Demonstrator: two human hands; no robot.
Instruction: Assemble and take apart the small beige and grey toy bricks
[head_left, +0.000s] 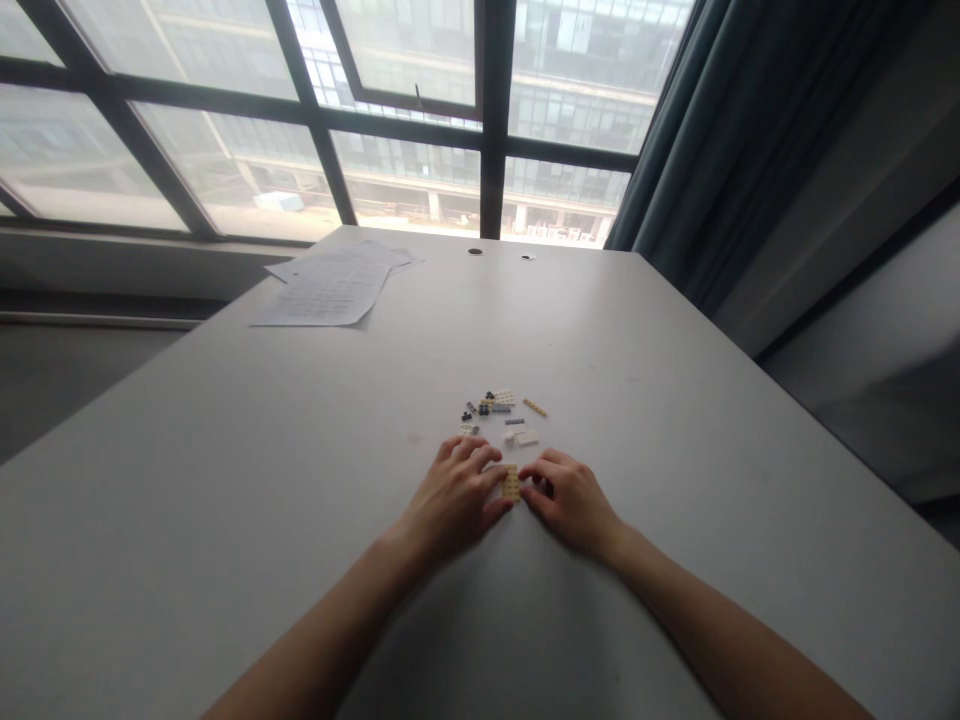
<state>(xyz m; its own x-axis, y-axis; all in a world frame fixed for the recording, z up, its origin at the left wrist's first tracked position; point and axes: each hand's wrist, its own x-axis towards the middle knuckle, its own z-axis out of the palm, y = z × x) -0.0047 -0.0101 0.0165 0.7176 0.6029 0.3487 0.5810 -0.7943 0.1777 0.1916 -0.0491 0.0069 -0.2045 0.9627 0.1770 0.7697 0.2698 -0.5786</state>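
Flanking tan plate (511, 484): left fingers (489, 479), right fingers (535, 469) | White table (225, 500): loose bricks (504, 397)

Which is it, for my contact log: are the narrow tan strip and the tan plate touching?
Apart: the head view shows tabletop between the strip and the plate.

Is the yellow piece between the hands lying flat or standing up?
Flat: the yellow piece shows its wide, bumpy face upward.
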